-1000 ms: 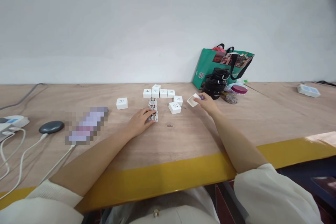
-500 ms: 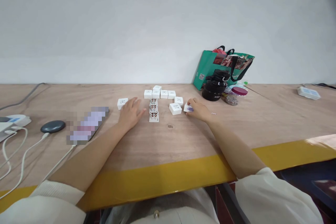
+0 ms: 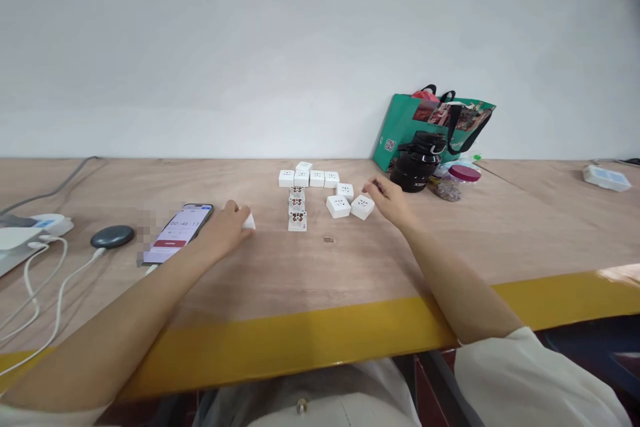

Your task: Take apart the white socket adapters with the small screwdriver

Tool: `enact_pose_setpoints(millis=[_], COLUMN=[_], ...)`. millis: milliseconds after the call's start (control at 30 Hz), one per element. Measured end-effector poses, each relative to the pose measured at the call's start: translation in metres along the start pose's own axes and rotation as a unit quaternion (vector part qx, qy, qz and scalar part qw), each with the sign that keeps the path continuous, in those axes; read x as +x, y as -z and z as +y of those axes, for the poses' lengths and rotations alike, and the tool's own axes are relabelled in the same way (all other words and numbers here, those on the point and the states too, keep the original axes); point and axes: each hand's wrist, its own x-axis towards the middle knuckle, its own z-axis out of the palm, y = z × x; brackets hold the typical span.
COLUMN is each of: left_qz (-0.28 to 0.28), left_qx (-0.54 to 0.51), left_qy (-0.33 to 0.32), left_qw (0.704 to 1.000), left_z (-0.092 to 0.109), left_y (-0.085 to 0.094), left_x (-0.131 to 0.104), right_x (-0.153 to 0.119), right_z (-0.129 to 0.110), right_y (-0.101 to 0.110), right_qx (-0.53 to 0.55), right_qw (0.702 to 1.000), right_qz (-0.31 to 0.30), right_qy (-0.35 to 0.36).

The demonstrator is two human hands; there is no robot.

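My L hand (image 3: 227, 227) grips a white block (image 3: 251, 221) nr the phone (image 3: 181, 235). My R hand (image 3: 389, 201), fingers bent, is just beside a 2nd block (image 3: 362, 207); can't tell if open or closed. 3 small parts (image 3: 297, 205) in a col. on the worktop (image 3: 300, 280), btwn hands.

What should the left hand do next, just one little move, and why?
I'd probably have the left hand slide its white wall socket to the right, toward the nearest open socket frame. Its fingers are already on that socket, which sits alone left of the frames, while the other white wall sockets are grouped behind and to the right.
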Motion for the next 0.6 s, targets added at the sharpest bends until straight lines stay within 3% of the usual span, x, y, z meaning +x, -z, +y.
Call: enact_pose_setpoints(millis=[67,100,167,233,367,600], left_qz=[-0.016,-0.013,-0.017,-0.055,-0.03,0.012], left_qx=[-0.041,-0.078,-0.173,-0.253,-0.282,-0.281], left_qy=[-0.061,-0.099,-0.161,-0.197,-0.199,-0.179], left_qw=[0.997,0.992,0.972,0.946,0.938,0.943], left_z=[0.014,0.022,0.04,0.057,0.079,0.08], left_y=[0.003,0.002,-0.002,-0.008,-0.018,-0.031], left_x=[-0.021,-0.03,-0.044,-0.05,-0.049,-0.048], right_x=[-0.001,-0.003,-0.011,-0.022,-0.043,-0.054], right_z=[-0.017,-0.026,-0.047,-0.065,-0.086,-0.09], right_y=[-0.006,-0.01,-0.02,-0.029,-0.039,-0.041], right_qx=[0.173,0.259,0.368,0.43,0.442,0.367], right_qw=[0.983,0.963,0.926,0.898,0.891,0.924], right_qz=[0.051,0.048,0.01,-0.029,-0.075,-0.108], right_qy=[-0.035,-0.05,-0.081,-0.092,-0.071,-0.001])
